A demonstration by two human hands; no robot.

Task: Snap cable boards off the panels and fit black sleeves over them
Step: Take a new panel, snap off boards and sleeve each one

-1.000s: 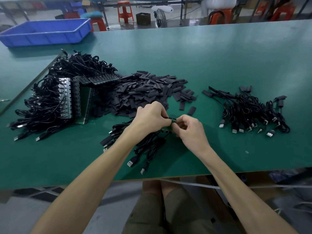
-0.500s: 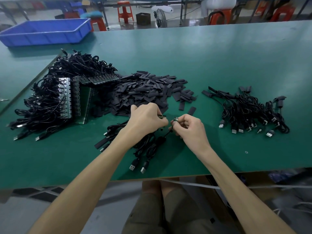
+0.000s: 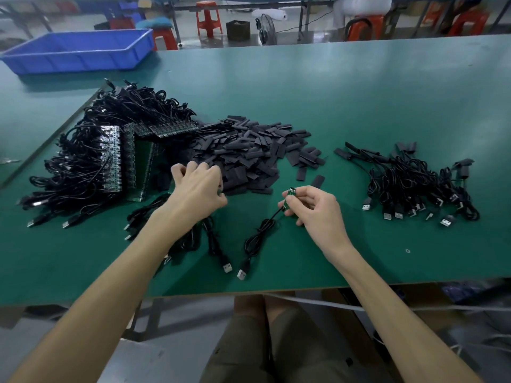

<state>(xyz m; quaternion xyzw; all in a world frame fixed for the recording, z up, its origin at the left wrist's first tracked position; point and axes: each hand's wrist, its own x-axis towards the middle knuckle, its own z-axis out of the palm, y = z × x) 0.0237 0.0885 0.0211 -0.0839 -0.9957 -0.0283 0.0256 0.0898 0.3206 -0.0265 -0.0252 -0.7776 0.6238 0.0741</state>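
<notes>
Though left fingers (image 3: 203,169) unclear at sleeves (image 3: 249,153), right fingers (image 3: 305,194) tight around cable board (image 3: 292,191).

The person wears shorts (image 3: 290,352) of dull olive-brown cloth, creased over the thighs. Their hems end at the knees (image 3: 250,303), which show bare just below the bench's (image 3: 276,281) near edge. A small dark speck sits on the left leg of the shorts and a small black spot on the right; what they are cannot be told. The left arm (image 3: 110,294) and right arm (image 3: 387,299) are bare along all their visible length, as are the left hand (image 3: 197,189) and right hand (image 3: 318,214).
</notes>
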